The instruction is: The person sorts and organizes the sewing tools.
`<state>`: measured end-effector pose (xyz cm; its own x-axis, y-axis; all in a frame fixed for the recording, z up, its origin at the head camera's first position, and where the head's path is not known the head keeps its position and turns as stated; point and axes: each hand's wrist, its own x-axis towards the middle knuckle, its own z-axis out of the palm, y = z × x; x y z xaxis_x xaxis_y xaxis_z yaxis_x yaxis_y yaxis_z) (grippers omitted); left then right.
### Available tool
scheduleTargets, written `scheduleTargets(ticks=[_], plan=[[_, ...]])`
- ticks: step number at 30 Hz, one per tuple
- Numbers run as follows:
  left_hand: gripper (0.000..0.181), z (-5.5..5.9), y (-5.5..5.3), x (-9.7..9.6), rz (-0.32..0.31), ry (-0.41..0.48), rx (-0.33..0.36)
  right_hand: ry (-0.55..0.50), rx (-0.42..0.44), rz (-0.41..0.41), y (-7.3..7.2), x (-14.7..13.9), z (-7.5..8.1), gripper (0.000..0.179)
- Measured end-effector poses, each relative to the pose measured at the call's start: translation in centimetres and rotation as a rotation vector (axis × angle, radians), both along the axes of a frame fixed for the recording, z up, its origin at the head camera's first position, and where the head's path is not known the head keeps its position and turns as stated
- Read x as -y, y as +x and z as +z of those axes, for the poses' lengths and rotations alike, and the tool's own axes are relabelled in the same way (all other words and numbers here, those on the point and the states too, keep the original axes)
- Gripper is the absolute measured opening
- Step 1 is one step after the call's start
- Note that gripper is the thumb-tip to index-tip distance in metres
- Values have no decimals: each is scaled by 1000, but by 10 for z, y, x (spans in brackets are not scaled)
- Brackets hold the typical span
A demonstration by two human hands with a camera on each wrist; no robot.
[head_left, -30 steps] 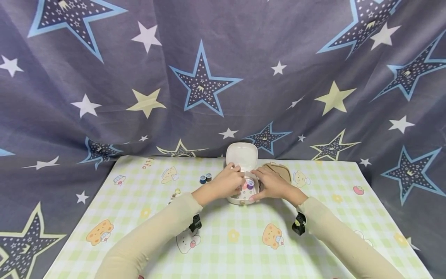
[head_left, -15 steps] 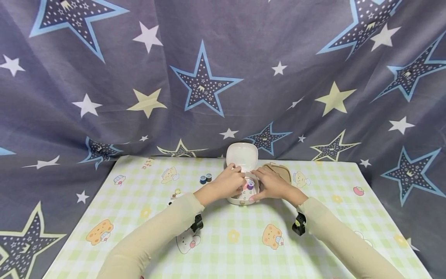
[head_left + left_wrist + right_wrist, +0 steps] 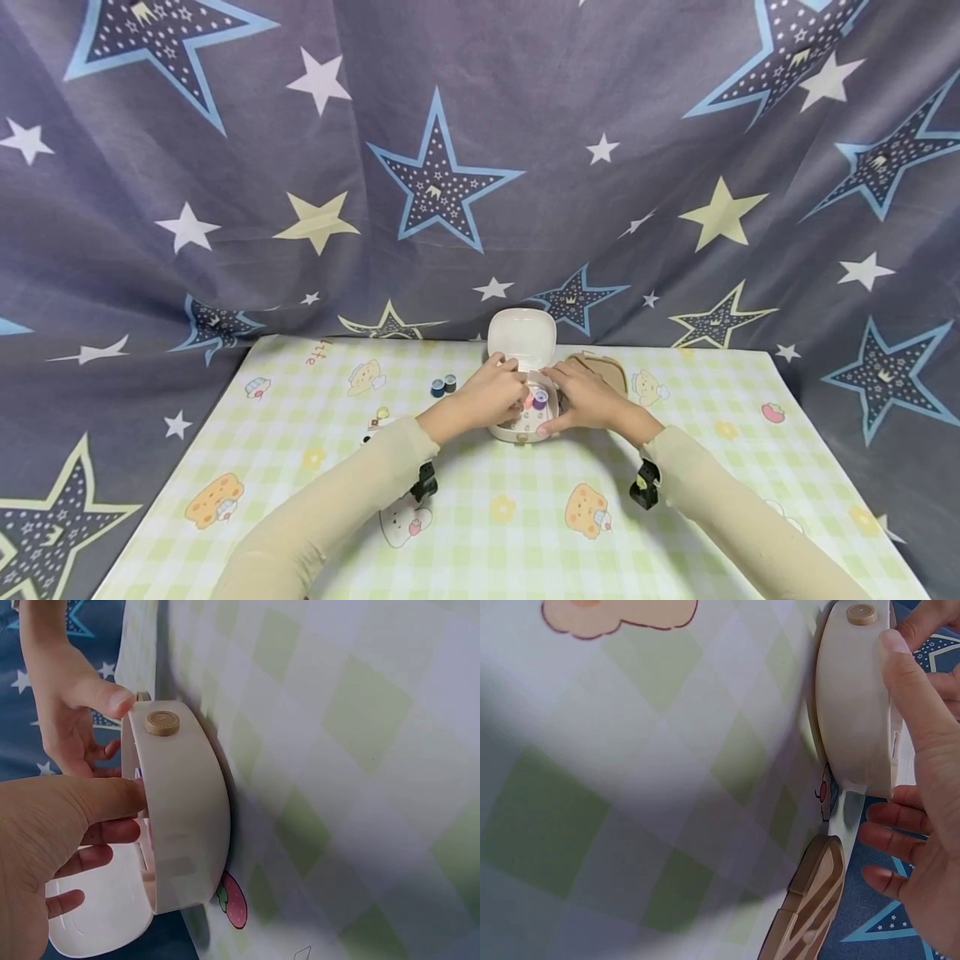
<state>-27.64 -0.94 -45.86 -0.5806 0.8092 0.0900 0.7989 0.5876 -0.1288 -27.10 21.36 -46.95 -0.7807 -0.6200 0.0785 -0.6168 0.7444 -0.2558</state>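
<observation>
A small white sewing box (image 3: 522,435) stands with its lid (image 3: 522,333) raised at the table's back edge. Inside are rows of pegs, a purple thread spool (image 3: 539,400) and something pink beside it. My left hand (image 3: 492,392) reaches over the left side, thumb and fingers bent down into the box; the wall hides its fingertips in the left wrist view, so what they hold cannot be seen. My right hand (image 3: 934,750) grips the box's right side, its thumb on the rim near the round tan clasp (image 3: 861,614).
Two thread spools (image 3: 444,384), dark and blue, stand left of the box. Small items (image 3: 377,418), partly behind the left sleeve, lie nearer. A tan compartment tray (image 3: 604,370) sits behind the right hand. A starry curtain (image 3: 480,208) hangs along the back edge.
</observation>
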Motion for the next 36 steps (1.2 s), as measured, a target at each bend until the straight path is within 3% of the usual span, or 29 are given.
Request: scheduleTargets(ticks=[13, 24, 36], plan=[[10, 2, 1, 1, -10, 11, -9, -6, -9, 5, 3, 1, 4, 106], [11, 3, 0, 4, 10, -1, 53, -18, 3, 1, 3, 1, 2, 105], [11, 2, 0, 6, 8, 21, 40, -9, 16, -11, 2, 0, 2, 106]])
